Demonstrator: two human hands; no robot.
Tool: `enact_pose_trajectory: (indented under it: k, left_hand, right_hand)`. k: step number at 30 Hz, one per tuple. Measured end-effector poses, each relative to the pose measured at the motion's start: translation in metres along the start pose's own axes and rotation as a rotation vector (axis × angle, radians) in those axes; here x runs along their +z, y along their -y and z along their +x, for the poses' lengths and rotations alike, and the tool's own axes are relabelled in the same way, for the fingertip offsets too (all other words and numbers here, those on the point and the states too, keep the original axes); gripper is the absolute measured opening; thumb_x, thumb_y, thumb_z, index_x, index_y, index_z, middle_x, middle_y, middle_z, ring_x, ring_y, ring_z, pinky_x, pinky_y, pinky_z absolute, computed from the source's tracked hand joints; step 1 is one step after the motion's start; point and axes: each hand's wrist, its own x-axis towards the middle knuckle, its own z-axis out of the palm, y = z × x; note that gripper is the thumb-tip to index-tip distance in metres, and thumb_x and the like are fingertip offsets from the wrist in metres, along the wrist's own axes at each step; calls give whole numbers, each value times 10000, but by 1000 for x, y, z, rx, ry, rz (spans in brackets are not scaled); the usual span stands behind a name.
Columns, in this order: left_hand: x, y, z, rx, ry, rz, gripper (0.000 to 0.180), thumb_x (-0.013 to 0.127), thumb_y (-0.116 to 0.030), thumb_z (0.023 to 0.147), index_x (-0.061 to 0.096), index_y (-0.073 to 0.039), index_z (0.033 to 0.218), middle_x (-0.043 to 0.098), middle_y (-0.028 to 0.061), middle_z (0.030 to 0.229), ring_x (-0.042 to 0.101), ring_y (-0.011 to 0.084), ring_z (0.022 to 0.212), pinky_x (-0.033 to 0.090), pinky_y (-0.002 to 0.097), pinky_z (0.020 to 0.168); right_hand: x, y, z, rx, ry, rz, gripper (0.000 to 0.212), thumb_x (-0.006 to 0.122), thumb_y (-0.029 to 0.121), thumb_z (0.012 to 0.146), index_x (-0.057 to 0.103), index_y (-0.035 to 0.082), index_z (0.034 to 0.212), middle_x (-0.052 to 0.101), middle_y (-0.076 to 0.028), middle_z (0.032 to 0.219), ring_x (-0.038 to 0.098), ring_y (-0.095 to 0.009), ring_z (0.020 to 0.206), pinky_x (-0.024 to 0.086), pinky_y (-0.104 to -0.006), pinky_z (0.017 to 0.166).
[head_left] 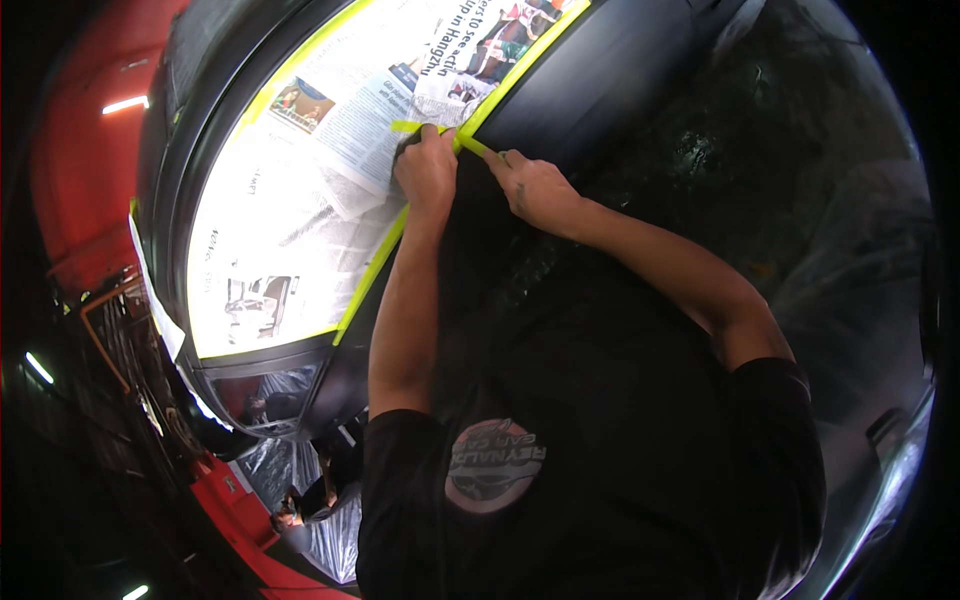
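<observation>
Newspaper sheets [350, 140] cover a car window and are edged with bright yellow-green masking tape [372, 278]. My left hand [428, 172] is at the window's lower border, its fingers bent and pinched on the tape near a short loose piece that sticks out to the left over the paper. Just to its right, my right hand [535, 190] has its forefinger and thumb at the end of a tape strip [470, 144] that slants down from the border. Part of the strip is hidden by my fingers, and a dark shape under my left palm is unclear.
Dark body panels [590, 85] of the car lie right of the taped border. A black side window trim [175, 200] curves round the left. Beyond it are a red surface [95, 130] and, lower down, another person [300, 510] beside clear plastic sheeting [335, 545].
</observation>
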Motion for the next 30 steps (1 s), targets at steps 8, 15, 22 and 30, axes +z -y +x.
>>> enact_pose_trajectory:
  k: [8, 15, 22, 30]
  left_hand:
    - [-1, -4, 1, -38, 38, -52, 310, 656, -372, 1028, 635, -90, 898, 694, 225, 709, 701, 477, 710, 536, 588, 646]
    - [-17, -9, 8, -53, 75, -258, 376, 707, -340, 993, 656, -20, 802, 681, 253, 776, 660, 508, 768, 495, 575, 697]
    - [2, -2, 7, -20, 28, -222, 319, 746, -345, 961, 689, -71, 807, 689, 241, 721, 679, 500, 712, 518, 591, 646]
    - [2, 7, -6, -134, 26, -528, 341, 688, -301, 1018, 703, 17, 896, 696, 196, 761, 682, 357, 647, 505, 467, 593]
  right_hand:
    - [26, -15, 1, 88, 54, -44, 537, 554, 72, 987, 505, 60, 1521, 652, -225, 985, 710, -412, 792, 588, -516, 736]
    - [8, -5, 3, 189, 164, -118, 566, 566, 84, 963, 499, 41, 1523, 673, -233, 1101, 736, -414, 907, 606, -493, 805]
    - [27, -2, -12, 230, 199, 379, 313, 607, 114, 957, 720, 17, 1232, 734, -275, 985, 736, -432, 972, 581, -501, 878]
    - [-34, -10, -14, 78, 37, 353, 365, 615, 93, 1049, 637, -5, 1401, 717, -188, 1100, 697, -330, 970, 549, -428, 863]
